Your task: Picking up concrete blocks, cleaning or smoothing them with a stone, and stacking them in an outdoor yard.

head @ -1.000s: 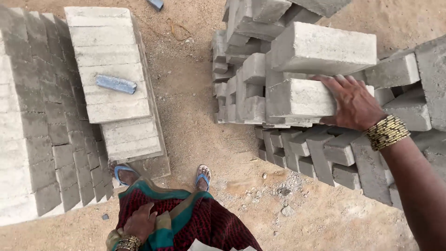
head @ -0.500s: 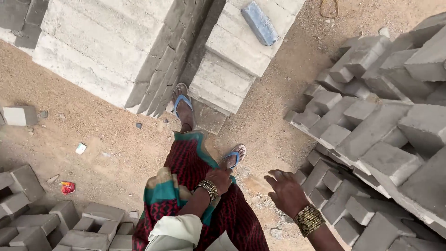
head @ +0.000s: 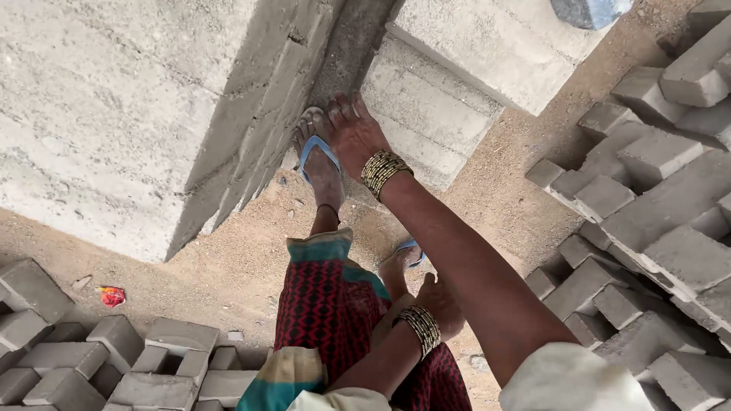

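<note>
My right hand [head: 352,131] reaches forward with its fingers apart and holds nothing. It hovers over the gap between two tall stacks of grey concrete blocks, the left stack [head: 114,114] and the right stack [head: 449,84], just beside my front foot in a blue sandal [head: 320,160]. Gold bangles ring that wrist. My left hand [head: 440,301], also bangled, is curled against the red patterned skirt [head: 327,304] at my thigh and gathers the cloth. My other foot [head: 403,259] is partly hidden under my right arm.
A loose pile of interlocking grey blocks [head: 647,228] fills the right side. Another heap of blocks [head: 114,358] lies at the bottom left. A blue object [head: 590,11] rests on the right stack. A red scrap [head: 113,295] lies on the sandy ground [head: 228,266].
My right hand has left the block on the pile, dropped low, then swung forward toward the gap between the stacks. My view has turned and I have stepped closer to the stacks.
</note>
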